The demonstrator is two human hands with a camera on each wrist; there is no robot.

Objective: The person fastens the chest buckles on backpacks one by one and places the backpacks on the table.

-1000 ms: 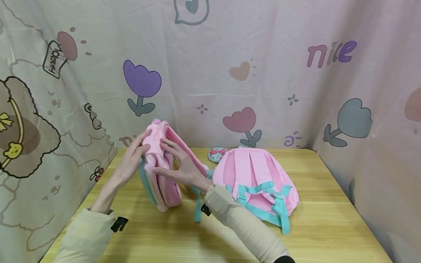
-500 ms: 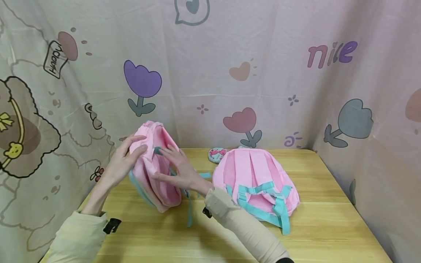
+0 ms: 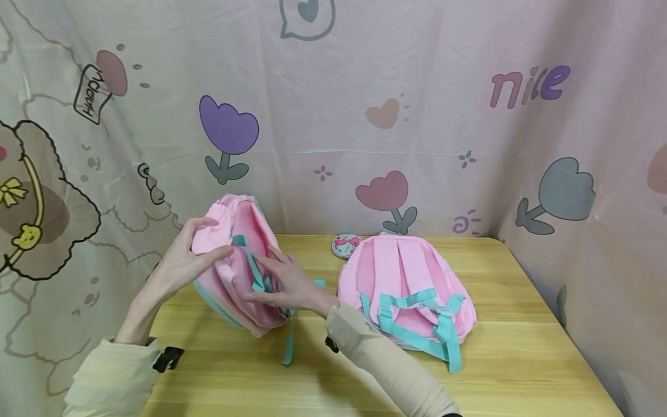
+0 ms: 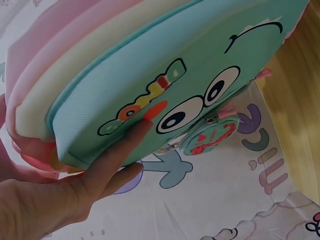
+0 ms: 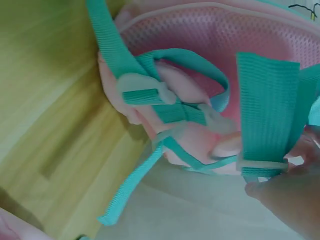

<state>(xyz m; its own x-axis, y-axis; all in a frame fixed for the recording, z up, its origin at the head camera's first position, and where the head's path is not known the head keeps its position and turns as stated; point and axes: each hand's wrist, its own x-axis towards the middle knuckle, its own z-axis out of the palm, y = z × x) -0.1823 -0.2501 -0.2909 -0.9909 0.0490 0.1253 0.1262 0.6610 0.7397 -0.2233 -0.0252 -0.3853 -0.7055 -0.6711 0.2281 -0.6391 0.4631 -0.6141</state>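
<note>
Left of frame centre, the pink backpack (image 3: 226, 281) seemed soft, light and best held near its top, where the left hand (image 3: 179, 260) clasped it, the right hand (image 3: 292, 284) lying loosely spread against its teal strap (image 3: 253, 266).

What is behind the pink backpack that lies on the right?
A small pink-patterned round piece peeks out beyond the far left edge; the backpack covers the rest of it and anything else there.
</note>
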